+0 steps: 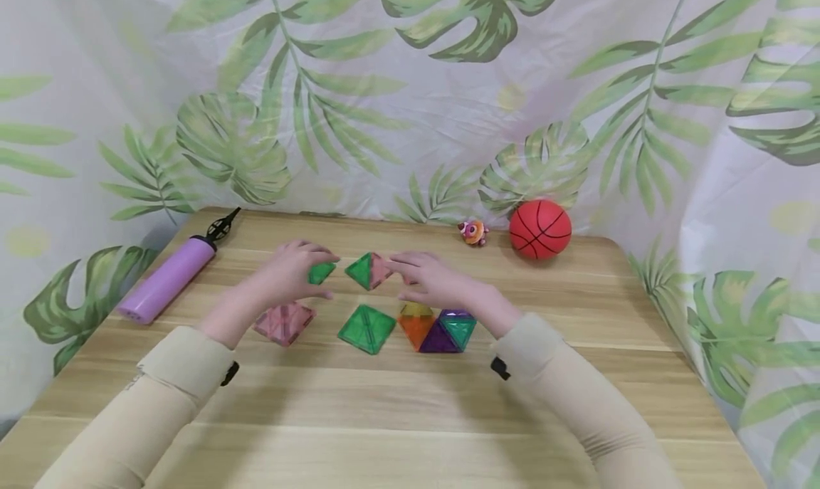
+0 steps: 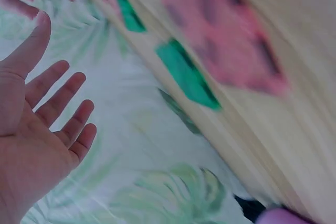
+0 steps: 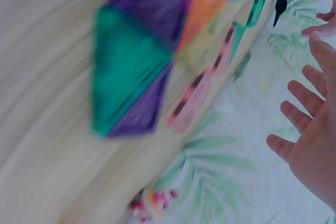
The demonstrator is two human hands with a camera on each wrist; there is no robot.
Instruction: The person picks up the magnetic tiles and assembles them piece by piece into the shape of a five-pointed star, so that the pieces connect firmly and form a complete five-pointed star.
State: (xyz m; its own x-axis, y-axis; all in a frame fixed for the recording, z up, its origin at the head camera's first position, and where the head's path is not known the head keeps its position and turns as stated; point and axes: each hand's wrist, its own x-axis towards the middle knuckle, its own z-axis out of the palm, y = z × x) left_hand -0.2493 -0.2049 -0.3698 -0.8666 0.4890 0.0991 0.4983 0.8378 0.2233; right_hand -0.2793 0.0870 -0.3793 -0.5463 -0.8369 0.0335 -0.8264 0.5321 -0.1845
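Both hands hover over translucent coloured tiles with nothing gripped. My left hand (image 1: 296, 272) has its fingers spread above a green piece (image 1: 320, 272), partly hidden by it; a pink tile group (image 1: 285, 323) lies below that wrist. Between the hands is a green-and-pink piece (image 1: 368, 270). The right hand (image 1: 435, 282), fingers extended, covers part of another pink piece, which shows in the right wrist view (image 3: 190, 100). Nearer the front lie a green square of tiles (image 1: 367, 329) and a cluster of orange (image 1: 416, 328), yellow, purple and teal tiles.
A purple pump (image 1: 168, 279) with a black nozzle lies at the table's left edge. Toward the back right stand a red ball (image 1: 540, 230) with black lines and a small colourful toy (image 1: 473, 233). A leaf-patterned cloth (image 1: 359, 140) hangs behind the wooden table (image 1: 359, 418).
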